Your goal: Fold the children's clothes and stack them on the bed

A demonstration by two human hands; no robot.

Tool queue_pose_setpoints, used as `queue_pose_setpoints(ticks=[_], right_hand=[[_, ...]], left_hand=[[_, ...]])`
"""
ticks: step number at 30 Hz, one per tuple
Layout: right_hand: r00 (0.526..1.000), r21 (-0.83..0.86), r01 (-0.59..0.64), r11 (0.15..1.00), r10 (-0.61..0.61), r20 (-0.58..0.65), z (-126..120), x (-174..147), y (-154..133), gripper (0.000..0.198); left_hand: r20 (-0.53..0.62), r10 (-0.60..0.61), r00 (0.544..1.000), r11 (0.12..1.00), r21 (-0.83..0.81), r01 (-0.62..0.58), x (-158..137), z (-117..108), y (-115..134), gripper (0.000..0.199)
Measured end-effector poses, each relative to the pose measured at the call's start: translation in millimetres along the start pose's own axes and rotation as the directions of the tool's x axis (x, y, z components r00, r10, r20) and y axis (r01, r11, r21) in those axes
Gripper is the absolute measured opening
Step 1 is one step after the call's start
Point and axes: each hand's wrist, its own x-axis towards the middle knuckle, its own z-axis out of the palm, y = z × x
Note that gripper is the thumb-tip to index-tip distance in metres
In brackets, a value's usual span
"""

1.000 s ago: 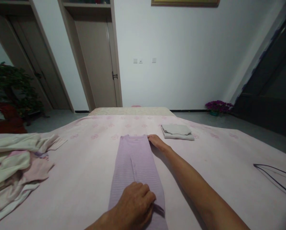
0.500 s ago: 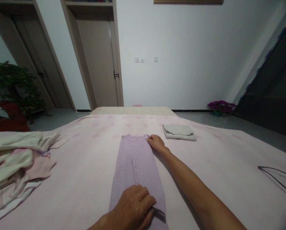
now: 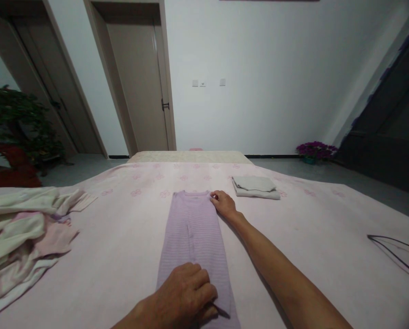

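Observation:
A lilac striped garment [image 3: 202, 242], which looks like a baby romper with a short front placket, lies lengthwise on the pink bed cover [image 3: 122, 256], its neckline at the far end. At its far right shoulder my right hand [image 3: 224, 204] pinches the edge between thumb and fingers. Nearer to me, my left hand [image 3: 187, 294] is closed over the lower part, gripping a fold of the cloth. A dark gap shows under the lifted fold beside the left thumb. The garment's near end runs out of view at the bottom.
A folded light grey garment [image 3: 255, 186] lies beyond my right hand. On the left is a loose heap of clothes [image 3: 23, 237] in cream, pink and white. A thin black wire loop [image 3: 389, 249] rests at the right edge.
My left hand has shifted slightly left, drawing the gripped fold inward from the garment's right edge. My right hand keeps its pinch at the shoulder. The view has tilted down slightly.

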Motion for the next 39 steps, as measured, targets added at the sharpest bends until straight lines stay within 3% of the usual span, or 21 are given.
queue_pose_setpoints(ticks=[7,16,25,33,39], right_hand=[[0.999,-0.056,0.030,0.998,-0.031,-0.016,1,-8,0,0.025],[0.997,-0.121,0.070,0.990,-0.072,-0.011,4,-12,-1,0.025],[0.997,-0.131,0.076,0.988,-0.078,-0.008,2,-14,-1,0.024],[0.998,-0.112,0.065,0.992,-0.065,0.000,1,-13,-2,0.025],[0.998,-0.093,0.064,0.994,-0.065,-0.008,3,-13,0,0.024]], left_hand=[[0.055,0.049,0.997,0.999,-0.019,-0.048,-3,6,3,0.020],[-0.003,0.085,0.996,0.996,-0.035,-0.085,-3,13,3,0.018],[-0.059,0.147,0.987,0.989,0.020,-0.146,-1,-3,0,0.018],[0.132,0.105,0.986,0.992,0.052,-0.113,-1,-9,0,0.018],[0.253,0.062,0.965,0.998,-0.037,-0.055,-3,-5,1,0.012]])
